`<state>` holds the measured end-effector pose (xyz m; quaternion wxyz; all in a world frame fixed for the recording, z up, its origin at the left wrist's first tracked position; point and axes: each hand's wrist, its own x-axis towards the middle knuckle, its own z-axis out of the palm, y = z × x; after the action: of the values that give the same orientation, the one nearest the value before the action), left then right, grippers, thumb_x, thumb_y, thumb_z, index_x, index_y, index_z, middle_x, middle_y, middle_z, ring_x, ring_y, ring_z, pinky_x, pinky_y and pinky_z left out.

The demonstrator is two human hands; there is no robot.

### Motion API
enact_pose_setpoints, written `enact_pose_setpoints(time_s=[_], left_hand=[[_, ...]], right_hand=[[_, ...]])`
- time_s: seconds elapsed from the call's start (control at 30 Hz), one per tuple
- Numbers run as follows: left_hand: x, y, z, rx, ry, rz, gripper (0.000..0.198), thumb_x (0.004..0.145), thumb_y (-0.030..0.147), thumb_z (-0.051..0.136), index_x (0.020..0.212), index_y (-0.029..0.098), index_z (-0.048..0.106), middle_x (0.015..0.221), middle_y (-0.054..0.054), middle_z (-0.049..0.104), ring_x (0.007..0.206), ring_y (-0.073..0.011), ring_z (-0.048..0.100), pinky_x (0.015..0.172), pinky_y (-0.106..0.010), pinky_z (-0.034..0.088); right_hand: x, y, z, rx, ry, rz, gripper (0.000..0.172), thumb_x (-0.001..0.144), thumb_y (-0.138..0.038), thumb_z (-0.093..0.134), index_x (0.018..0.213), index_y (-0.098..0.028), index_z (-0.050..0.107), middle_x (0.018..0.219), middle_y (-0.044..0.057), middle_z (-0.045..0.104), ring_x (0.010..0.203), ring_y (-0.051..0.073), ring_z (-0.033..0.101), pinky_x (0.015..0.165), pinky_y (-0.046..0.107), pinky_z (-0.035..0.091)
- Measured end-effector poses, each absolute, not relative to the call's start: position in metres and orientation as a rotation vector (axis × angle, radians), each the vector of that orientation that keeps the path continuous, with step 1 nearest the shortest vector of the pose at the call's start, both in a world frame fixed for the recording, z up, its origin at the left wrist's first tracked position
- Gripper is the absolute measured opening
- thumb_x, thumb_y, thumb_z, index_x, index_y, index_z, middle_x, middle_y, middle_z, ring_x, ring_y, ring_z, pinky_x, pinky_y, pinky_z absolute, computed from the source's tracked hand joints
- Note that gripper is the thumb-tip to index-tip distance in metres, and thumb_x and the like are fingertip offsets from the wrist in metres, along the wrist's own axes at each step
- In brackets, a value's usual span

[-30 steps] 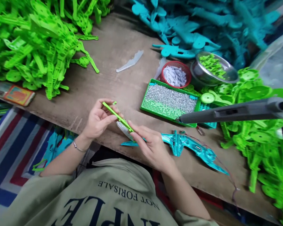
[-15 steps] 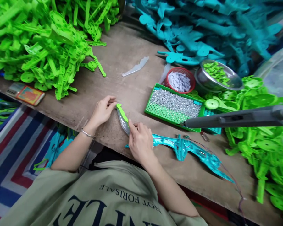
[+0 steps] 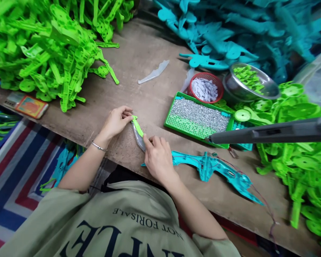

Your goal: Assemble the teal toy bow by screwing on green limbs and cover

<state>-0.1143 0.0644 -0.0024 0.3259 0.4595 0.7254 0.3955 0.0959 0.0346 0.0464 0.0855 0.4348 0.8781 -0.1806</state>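
My left hand [image 3: 120,119] pinches the upper end of a narrow lime-green plastic piece [image 3: 137,128]. A clear, blade-shaped plastic piece [image 3: 138,139] lies along that green piece. At the lower end, my right hand [image 3: 159,157] has its thumb and fingers closed on the two pieces, and its palm hides their tips. Right beside the right hand lies a teal plastic bow-shaped shell [image 3: 188,159] with thin wires and small metal parts in it. Part of this shell is hidden under the hand.
A green tray [image 3: 187,132] holds many small metal screws. Behind it stand a red basket [image 3: 220,91] of white pieces and a steel bowl [image 3: 273,92] of green bits. A grey tool [image 3: 273,132] juts in from the right. Green [image 3: 50,46] and teal [image 3: 230,32] parts are heaped around.
Both hands keep their grip on the green and clear pieces and have barely moved. The view has shifted slightly.
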Motion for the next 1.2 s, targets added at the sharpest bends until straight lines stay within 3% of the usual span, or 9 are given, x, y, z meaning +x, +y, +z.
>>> enact_pose_setpoints(time_s=[0.17,0.37,0.53,0.67,0.8,0.9,1.0,1.2], left_hand=[[-0.113,0.065,-0.005,1.22,1.921,1.021,0.035,0.067,0.018,0.085,0.1,0.016,0.075,0.083,-0.003,0.075,0.072,-0.0146,0.067,0.071,-0.028,0.053],[-0.114,0.065,-0.009,1.229,1.902,1.061,0.036,0.065,0.019,0.086,0.1,0.017,0.076,0.082,-0.002,0.075,0.071,-0.0142,0.067,0.071,-0.028,0.052],[-0.113,0.065,-0.011,1.21,1.889,1.082,0.037,0.064,0.019,0.087,0.099,0.017,0.075,0.081,-0.002,0.074,0.069,-0.0138,0.066,0.07,-0.028,0.052],[-0.11,0.062,-0.008,1.098,1.877,1.14,0.044,0.06,0.019,0.089,0.101,0.016,0.074,0.084,-0.002,0.073,0.073,-0.0145,0.067,0.075,-0.029,0.054],[-0.105,0.057,0.0,0.724,1.573,1.184,0.039,0.063,0.032,0.089,0.093,0.014,0.072,0.087,-0.005,0.074,0.076,-0.0169,0.07,0.075,-0.032,0.057],[-0.1,0.054,0.006,0.532,1.286,1.162,0.037,0.062,0.039,0.091,0.079,0.014,0.069,0.078,-0.004,0.072,0.072,-0.0163,0.07,0.073,-0.032,0.059],[-0.093,0.055,0.011,0.5,1.214,1.209,0.039,0.057,0.037,0.095,0.072,0.015,0.066,0.069,0.0,0.069,0.064,-0.0141,0.066,0.067,-0.03,0.058],[-0.07,0.05,0.011,0.534,1.244,1.402,0.042,0.057,0.04,0.095,0.078,0.016,0.067,0.072,0.002,0.068,0.063,-0.0106,0.064,0.063,-0.024,0.056]], right_hand=[[0.097,0.047,0.055,1.222,2.597,-0.61,0.051,0.101,-0.018,0.039,0.151,-0.018,0.051,0.12,0.017,0.066,0.103,0.028,0.059,0.086,0.039,0.04],[0.084,0.087,0.05,1.22,2.551,-1.126,0.034,0.1,-0.022,0.048,0.13,-0.015,0.064,0.107,0.012,0.07,0.098,0.023,0.064,0.087,0.033,0.043],[0.069,0.099,0.034,1.278,2.47,-1.388,0.048,0.093,-0.018,0.057,0.14,-0.011,0.05,0.103,0.011,0.071,0.093,0.021,0.064,0.09,0.036,0.046],[0.074,0.091,0.027,1.308,2.513,-1.451,0.048,0.091,-0.017,0.056,0.138,-0.012,0.05,0.107,0.012,0.069,0.1,0.023,0.063,0.096,0.04,0.047],[0.086,0.083,0.022,1.34,2.626,-1.549,0.052,0.092,-0.019,0.054,0.143,-0.01,0.048,0.105,0.012,0.067,0.101,0.023,0.062,0.098,0.042,0.047],[0.091,0.086,0.02,1.365,2.63,-1.717,0.052,0.087,-0.021,0.06,0.138,-0.011,0.054,0.102,0.01,0.067,0.091,0.02,0.061,0.09,0.039,0.049],[0.09,0.092,0.02,1.315,2.388,-2.027,0.039,0.082,-0.024,0.064,0.119,-0.011,0.067,0.094,0.005,0.067,0.078,0.015,0.058,0.077,0.032,0.048],[0.091,0.101,0.025,1.389,2.131,-2.262,0.02,0.076,-0.025,0.07,0.091,-0.012,0.072,0.073,-0.003,0.061,0.064,0.009,0.047,0.063,0.025,0.037]])
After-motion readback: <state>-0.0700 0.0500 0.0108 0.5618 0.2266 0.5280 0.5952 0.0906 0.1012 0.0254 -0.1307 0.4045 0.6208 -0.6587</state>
